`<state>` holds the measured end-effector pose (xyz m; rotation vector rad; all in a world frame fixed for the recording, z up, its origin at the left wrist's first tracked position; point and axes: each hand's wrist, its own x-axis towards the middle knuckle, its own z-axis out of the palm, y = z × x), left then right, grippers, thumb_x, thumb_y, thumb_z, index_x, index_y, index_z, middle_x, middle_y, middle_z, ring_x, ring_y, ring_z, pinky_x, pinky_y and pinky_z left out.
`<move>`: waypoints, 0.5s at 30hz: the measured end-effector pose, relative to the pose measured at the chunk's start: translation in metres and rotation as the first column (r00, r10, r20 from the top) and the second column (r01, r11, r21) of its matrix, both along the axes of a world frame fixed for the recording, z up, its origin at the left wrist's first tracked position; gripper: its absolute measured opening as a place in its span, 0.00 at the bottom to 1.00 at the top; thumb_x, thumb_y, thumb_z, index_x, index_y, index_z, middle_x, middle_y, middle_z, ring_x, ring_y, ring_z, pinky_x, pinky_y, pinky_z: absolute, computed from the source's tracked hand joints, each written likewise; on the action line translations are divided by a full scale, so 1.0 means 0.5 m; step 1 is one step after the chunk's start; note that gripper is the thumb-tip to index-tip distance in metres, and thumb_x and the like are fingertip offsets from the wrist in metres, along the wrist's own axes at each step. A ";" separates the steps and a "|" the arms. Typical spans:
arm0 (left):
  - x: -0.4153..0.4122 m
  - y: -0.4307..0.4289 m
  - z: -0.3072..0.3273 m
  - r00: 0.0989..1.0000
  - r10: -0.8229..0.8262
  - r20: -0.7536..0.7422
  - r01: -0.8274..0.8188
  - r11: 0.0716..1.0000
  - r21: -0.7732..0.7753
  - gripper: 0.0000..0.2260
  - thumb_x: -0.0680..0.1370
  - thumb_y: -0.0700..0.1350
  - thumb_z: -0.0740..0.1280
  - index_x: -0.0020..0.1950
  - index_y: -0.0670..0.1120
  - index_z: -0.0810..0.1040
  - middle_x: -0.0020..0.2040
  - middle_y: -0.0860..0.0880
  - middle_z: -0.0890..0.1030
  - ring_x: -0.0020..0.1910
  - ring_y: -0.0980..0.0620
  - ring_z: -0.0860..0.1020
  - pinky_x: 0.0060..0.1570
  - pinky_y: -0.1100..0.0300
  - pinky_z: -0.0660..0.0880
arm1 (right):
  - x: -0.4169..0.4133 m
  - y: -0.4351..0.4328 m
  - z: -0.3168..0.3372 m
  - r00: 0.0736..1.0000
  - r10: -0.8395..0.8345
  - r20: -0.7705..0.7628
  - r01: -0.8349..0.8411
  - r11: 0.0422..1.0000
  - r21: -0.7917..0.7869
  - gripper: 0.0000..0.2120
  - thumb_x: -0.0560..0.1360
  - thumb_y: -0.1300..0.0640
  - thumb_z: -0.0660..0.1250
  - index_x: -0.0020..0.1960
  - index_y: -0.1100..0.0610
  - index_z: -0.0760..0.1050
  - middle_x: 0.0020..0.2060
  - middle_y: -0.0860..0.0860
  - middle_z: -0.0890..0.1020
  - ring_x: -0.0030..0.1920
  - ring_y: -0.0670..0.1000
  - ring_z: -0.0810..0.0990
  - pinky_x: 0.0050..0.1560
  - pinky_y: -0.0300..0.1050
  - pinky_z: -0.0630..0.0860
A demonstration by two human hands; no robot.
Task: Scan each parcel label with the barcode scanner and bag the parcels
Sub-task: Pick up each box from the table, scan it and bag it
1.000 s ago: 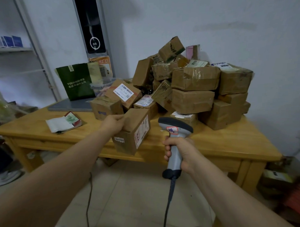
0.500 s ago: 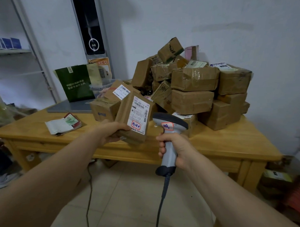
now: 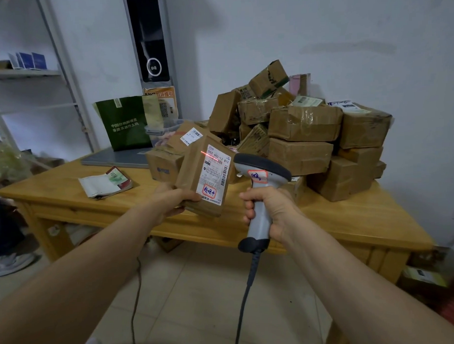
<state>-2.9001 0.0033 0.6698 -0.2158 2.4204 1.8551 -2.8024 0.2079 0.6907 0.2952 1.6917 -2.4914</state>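
Parcel (image 3: pixel 192 178) turned, scan line on label (image 3: pixel 215 176).
The left hand (image 3: pixel 170 202) has lifted the parcel and turned its label up; the right hand (image 3: pixel 271 211) raised the scanner (image 3: pixel 259 168) closer; a red line (image 3: pixel 210 157) now crosses, it seems, the label's top.

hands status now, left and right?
Left hand: grips the parcel, label facing the scanner.
Right hand: grips the barcode scanner handle.

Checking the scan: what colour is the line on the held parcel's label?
Red line across the label; head view.
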 end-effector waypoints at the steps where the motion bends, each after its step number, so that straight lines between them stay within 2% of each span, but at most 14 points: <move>1: 0.002 -0.002 0.000 1.000 0.001 -0.003 -0.001 1.000 -0.007 0.24 0.68 0.41 0.77 0.61 0.44 0.74 0.55 0.46 0.80 0.53 0.49 0.79 0.42 0.59 0.77 | 0.000 -0.002 0.001 1.000 0.000 0.001 0.000 1.000 0.004 0.09 0.71 0.69 0.68 0.35 0.59 0.72 0.24 0.52 0.74 0.22 0.47 0.70 0.25 0.38 0.72; 8: 0.009 -0.020 -0.002 1.000 0.011 -0.017 -0.012 1.000 -0.020 0.19 0.69 0.41 0.76 0.56 0.46 0.74 0.51 0.48 0.80 0.50 0.51 0.78 0.41 0.60 0.76 | -0.001 -0.020 0.004 0.999 0.042 0.013 -0.042 0.999 0.009 0.10 0.72 0.68 0.67 0.34 0.58 0.72 0.23 0.50 0.73 0.21 0.46 0.69 0.25 0.38 0.72; 15: 0.016 -0.047 -0.006 0.999 0.044 0.000 -0.044 0.999 -0.027 0.25 0.68 0.43 0.77 0.60 0.45 0.72 0.54 0.47 0.78 0.54 0.49 0.78 0.43 0.59 0.77 | -0.004 -0.044 0.005 0.998 0.065 0.009 -0.066 0.998 0.006 0.09 0.71 0.68 0.67 0.36 0.58 0.72 0.24 0.51 0.73 0.21 0.47 0.70 0.25 0.39 0.72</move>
